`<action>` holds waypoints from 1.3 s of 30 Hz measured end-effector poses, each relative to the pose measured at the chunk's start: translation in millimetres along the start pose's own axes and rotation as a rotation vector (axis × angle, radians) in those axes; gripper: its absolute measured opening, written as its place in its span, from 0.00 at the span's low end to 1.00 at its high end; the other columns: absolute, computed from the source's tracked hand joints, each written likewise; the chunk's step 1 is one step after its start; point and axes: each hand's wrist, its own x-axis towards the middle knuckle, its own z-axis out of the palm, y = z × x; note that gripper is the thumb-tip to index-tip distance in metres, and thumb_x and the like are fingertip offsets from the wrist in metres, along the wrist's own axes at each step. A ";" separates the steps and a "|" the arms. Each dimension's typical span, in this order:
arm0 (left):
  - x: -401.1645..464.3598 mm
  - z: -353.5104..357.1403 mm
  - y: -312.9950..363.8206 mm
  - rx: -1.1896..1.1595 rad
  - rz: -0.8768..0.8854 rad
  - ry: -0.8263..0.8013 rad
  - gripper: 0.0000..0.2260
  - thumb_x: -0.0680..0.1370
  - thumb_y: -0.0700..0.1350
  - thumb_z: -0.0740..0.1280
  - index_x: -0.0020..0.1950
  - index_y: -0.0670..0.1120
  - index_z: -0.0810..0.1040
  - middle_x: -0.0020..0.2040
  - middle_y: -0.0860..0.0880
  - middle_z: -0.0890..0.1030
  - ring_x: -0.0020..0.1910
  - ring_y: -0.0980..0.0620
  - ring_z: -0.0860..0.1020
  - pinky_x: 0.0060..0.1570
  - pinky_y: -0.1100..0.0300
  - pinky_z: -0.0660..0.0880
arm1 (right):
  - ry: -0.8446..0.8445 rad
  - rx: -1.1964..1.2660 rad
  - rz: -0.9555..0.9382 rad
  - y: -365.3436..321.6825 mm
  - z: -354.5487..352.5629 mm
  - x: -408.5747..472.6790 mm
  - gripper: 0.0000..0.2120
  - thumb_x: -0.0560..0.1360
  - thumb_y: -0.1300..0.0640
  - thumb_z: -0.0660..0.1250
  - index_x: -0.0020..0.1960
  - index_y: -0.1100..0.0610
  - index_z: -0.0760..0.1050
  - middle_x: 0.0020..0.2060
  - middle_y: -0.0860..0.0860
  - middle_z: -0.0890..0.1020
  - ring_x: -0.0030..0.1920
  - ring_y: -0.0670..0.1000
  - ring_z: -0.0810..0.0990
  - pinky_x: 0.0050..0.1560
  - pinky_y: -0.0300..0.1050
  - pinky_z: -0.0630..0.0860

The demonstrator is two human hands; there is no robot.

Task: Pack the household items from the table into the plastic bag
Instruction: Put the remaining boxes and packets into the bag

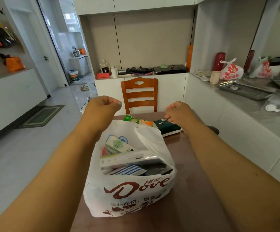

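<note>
The white plastic bag (129, 190) is standing on the brown counter (194, 190) close to the person, its mouth gaping upward and already holding a green-and-white tissue pack (118, 145), a flat white box (129, 159) and some striped blue cloth (129, 170). Both hands are hovering above and beyond the bag, near the far rim: the left hand (103, 106) is curling loosely, thumb toward fingertips, and nothing is visibly caught in it; the right hand (177, 113) is also curling, and whether it is pinching a bit of clear film or nothing at all cannot be told. Neither is touching the bag's handle (146, 136), which is drooping over the opening. Still lying on the counter behind the bag are a green and orange packet (136, 120) and a dark green box (168, 128), so the packing seems to be partway done. The next move is probably calling for a reach past the bag to one of those two, then lowering it into the space beside the tissue pack while keeping the floppy handle out of the way.
</note>
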 end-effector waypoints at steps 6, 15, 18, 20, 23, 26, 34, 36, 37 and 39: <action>36.9 7.2 19.4 0.036 -0.060 -0.144 0.06 0.77 0.44 0.65 0.50 0.45 0.80 0.51 0.47 0.82 0.52 0.49 0.79 0.50 0.56 0.76 | -0.045 -0.161 0.029 27.1 21.0 59.6 0.04 0.76 0.56 0.63 0.44 0.53 0.76 0.46 0.56 0.82 0.51 0.56 0.80 0.58 0.55 0.77; 53.3 8.2 -8.7 -0.148 -0.101 -0.230 0.04 0.74 0.42 0.67 0.45 0.45 0.81 0.41 0.49 0.86 0.47 0.50 0.82 0.51 0.55 0.76 | -0.176 -0.697 0.058 82.2 81.3 154.1 0.15 0.73 0.60 0.65 0.60 0.56 0.71 0.54 0.57 0.78 0.47 0.55 0.75 0.47 0.47 0.75; 67.8 10.8 -18.4 -0.256 -0.147 -0.235 0.05 0.74 0.41 0.67 0.45 0.43 0.81 0.40 0.47 0.86 0.43 0.51 0.82 0.50 0.55 0.78 | -0.223 -0.891 0.042 101.3 96.8 183.4 0.24 0.72 0.59 0.66 0.68 0.54 0.65 0.62 0.58 0.74 0.59 0.58 0.74 0.56 0.54 0.73; 76.2 13.4 -23.4 -0.315 -0.180 -0.221 0.06 0.74 0.41 0.67 0.48 0.41 0.81 0.41 0.45 0.85 0.42 0.52 0.82 0.47 0.57 0.78 | -0.262 -1.034 0.003 114.5 105.6 202.2 0.32 0.72 0.58 0.66 0.74 0.53 0.58 0.70 0.57 0.67 0.68 0.59 0.68 0.65 0.59 0.67; 84.6 17.1 -30.1 -0.357 -0.210 -0.196 0.06 0.74 0.41 0.66 0.48 0.41 0.81 0.44 0.44 0.85 0.42 0.51 0.82 0.46 0.57 0.79 | -0.350 -1.187 -0.068 126.9 112.8 222.3 0.39 0.73 0.58 0.66 0.77 0.50 0.49 0.76 0.54 0.57 0.75 0.58 0.57 0.70 0.62 0.59; 88.0 18.2 -35.0 -0.385 -0.232 -0.161 0.05 0.74 0.40 0.66 0.47 0.41 0.81 0.43 0.43 0.85 0.40 0.52 0.82 0.46 0.57 0.79 | -0.336 -1.331 -0.122 133.7 118.9 228.0 0.36 0.73 0.55 0.66 0.76 0.51 0.52 0.74 0.55 0.61 0.73 0.59 0.60 0.70 0.61 0.59; 79.3 17.0 -35.4 -0.287 -0.225 -0.080 0.03 0.75 0.41 0.67 0.44 0.43 0.81 0.38 0.47 0.85 0.40 0.52 0.82 0.47 0.57 0.79 | -0.438 -1.262 -0.102 115.2 106.3 198.8 0.34 0.58 0.54 0.74 0.63 0.49 0.69 0.54 0.52 0.76 0.54 0.55 0.75 0.56 0.51 0.74; 71.7 13.9 -36.8 -0.198 -0.195 -0.046 0.03 0.74 0.43 0.68 0.43 0.45 0.81 0.38 0.49 0.85 0.42 0.51 0.82 0.47 0.56 0.78 | -0.457 -0.976 0.010 93.4 93.3 185.8 0.31 0.57 0.54 0.76 0.58 0.51 0.70 0.48 0.51 0.77 0.48 0.53 0.76 0.50 0.49 0.77; 66.4 11.3 -37.2 -0.151 -0.172 -0.018 0.02 0.74 0.44 0.69 0.42 0.47 0.81 0.38 0.50 0.84 0.41 0.52 0.82 0.45 0.57 0.78 | -0.448 -0.833 0.028 78.0 85.8 178.0 0.29 0.58 0.55 0.77 0.56 0.52 0.70 0.47 0.52 0.78 0.47 0.53 0.77 0.51 0.49 0.77; 52.5 5.5 -36.5 -0.023 -0.123 0.043 0.02 0.73 0.47 0.71 0.43 0.49 0.80 0.37 0.53 0.82 0.36 0.57 0.79 0.33 0.65 0.75 | -0.420 -0.593 -0.050 38.6 68.6 161.6 0.25 0.62 0.59 0.77 0.54 0.54 0.69 0.44 0.50 0.77 0.49 0.52 0.76 0.55 0.49 0.75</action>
